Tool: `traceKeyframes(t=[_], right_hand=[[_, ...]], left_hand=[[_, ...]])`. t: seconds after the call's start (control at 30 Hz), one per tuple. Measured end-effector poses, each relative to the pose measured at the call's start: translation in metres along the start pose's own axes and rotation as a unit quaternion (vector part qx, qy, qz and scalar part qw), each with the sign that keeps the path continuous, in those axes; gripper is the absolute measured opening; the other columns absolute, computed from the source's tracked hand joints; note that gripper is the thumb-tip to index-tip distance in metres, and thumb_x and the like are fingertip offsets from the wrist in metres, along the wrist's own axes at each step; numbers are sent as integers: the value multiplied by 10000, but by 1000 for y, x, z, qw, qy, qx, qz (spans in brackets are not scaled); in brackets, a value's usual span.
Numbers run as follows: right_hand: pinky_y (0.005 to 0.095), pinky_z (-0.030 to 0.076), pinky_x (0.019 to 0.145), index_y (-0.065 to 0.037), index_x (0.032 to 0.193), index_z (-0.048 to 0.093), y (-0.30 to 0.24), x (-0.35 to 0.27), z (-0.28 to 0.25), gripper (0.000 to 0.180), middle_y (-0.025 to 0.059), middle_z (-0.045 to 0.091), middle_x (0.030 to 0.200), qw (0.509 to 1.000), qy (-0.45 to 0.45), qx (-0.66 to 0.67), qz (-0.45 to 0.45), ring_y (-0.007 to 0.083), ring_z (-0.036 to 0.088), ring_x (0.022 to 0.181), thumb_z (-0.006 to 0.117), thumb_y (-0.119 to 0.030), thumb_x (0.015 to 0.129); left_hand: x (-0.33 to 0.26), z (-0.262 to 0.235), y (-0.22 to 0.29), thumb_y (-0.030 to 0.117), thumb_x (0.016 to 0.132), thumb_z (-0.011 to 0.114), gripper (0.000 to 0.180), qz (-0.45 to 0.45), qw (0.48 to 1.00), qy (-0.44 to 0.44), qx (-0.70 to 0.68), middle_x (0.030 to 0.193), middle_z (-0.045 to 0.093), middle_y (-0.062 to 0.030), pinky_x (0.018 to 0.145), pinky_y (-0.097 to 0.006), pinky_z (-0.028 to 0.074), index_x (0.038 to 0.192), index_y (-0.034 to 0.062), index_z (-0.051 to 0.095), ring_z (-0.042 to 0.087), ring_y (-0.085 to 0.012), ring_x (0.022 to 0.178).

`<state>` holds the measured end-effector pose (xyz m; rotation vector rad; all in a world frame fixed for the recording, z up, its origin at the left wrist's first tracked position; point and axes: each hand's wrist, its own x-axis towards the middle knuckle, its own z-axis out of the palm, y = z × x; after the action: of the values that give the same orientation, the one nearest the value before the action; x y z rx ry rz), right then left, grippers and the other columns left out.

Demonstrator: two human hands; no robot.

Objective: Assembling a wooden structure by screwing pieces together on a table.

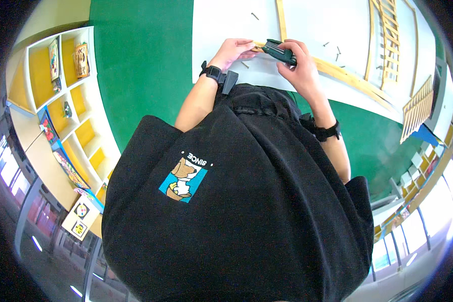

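Over the near edge of the white table (pixel 226 22), my left hand (pixel 232 53) pinches the end of a light wooden piece (pixel 258 48); its fingertips partly cover it. My right hand (pixel 299 65) is closed around a dark folding hex key set (pixel 281 52), held just right of my left fingertips and against the wood. Whether a key's tip sits in a screw is too small to tell. A long wooden strip (pixel 281 20) runs away from me behind the tool. One loose screw (pixel 245 65) lies below my left hand.
Several more screws (pixel 338 51) lie to the right, and another screw (pixel 255 16) farther off. Long wooden slats (pixel 355 83) and a ladder-like wooden frame (pixel 389 40) rest at the right. A slatted wooden panel (pixel 418 108) juts past the table's corner. White shelves (pixel 88 121) stand left on the green floor (pixel 136 50).
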<state>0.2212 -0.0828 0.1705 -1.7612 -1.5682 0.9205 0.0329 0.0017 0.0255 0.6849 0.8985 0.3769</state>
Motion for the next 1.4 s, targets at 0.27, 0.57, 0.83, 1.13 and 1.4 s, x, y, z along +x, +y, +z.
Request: traceKeyframes(t=[0.27, 0.57, 0.83, 1.13, 1.4], right_hand=[[356, 544, 747, -76, 1189, 541, 7, -3, -4, 404, 135, 469, 1305, 965, -118, -156, -172, 308, 595, 1001, 598, -36, 792], [386, 547, 643, -76, 1169, 549, -15, 11, -2, 357, 157, 483, 1282, 895, -216, -349, -175, 310, 650, 742, 604, -222, 848], [397, 544, 588, -43, 1117, 564, -24, 13, 5, 334, 196, 540, 1148, 885, -215, -387, -144, 320, 643, 639, 582, -261, 866], [408, 530, 543, -23, 1023, 574, -27, 13, 11, 273, 183, 563, 919, 887, -204, -398, -118, 322, 629, 617, 582, -238, 856], [423, 533, 549, 6, 920, 594, -25, 15, 13, 233, 203, 582, 843, 876, -213, -416, -116, 337, 635, 617, 568, -211, 837]], left_hand=[[2, 1, 2, 172, 900, 600, 351, -9, 1000, 5, 0, 1080, 627, -144, 854, -295, 535, 1162, -58, 552, 641, -199, 932], [7, 3, -7, 136, 880, 625, 295, 13, 1000, 20, -19, 985, 658, -126, 784, -270, 554, 1109, -47, 591, 658, -172, 852], [12, 0, -12, 169, 875, 638, 302, 7, 1000, 7, -6, 1026, 649, -100, 824, -278, 535, 1107, -22, 609, 641, -160, 898], [14, 5, -16, 116, 884, 612, 268, 11, 1000, 3, -25, 1000, 660, -128, 778, -260, 554, 1100, -42, 597, 663, -175, 867], [17, 8, -15, 137, 880, 625, 300, 6, 1000, 9, -18, 1032, 651, -133, 810, -264, 547, 1123, -37, 592, 655, -165, 885]])
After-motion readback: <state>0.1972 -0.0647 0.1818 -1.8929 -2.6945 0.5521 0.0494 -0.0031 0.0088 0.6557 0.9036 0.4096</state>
